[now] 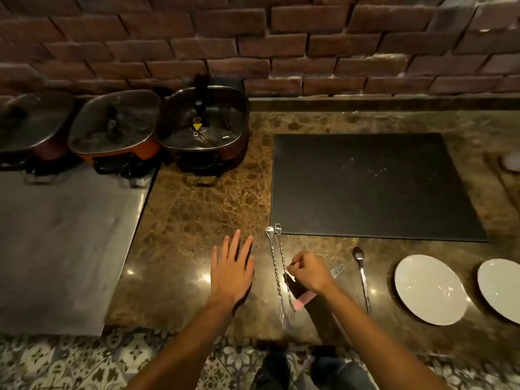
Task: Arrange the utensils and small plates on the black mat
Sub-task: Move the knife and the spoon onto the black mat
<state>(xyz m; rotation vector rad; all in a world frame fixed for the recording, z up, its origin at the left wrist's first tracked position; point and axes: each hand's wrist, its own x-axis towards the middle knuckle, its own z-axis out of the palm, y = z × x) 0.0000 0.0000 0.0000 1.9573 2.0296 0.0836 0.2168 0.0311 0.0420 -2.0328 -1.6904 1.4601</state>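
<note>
A brick wall backs a brown marble counter (197, 220), and the black mat (371, 187) lies flat on it toward the right, bare on top. Just off the mat's near left corner two long twisted bar spoons (277, 266) lie side by side, bowls pointing at the mat. The right hand (308, 273) is curled over the right-hand one of the pair, thumb and forefinger pinched on its stem about midway, with a pink-and-dark object (301, 298) lying under the wrist. The left hand (232, 273) is spread flat, fingers apart, palm down on the counter just left of the spoons, holding nothing. A plain spoon (362, 277) lies to the right of the right hand, and beyond it two white small plates (430, 289) sit near the counter's front edge. Three lidded pots (202, 125) stand at the back left.
</note>
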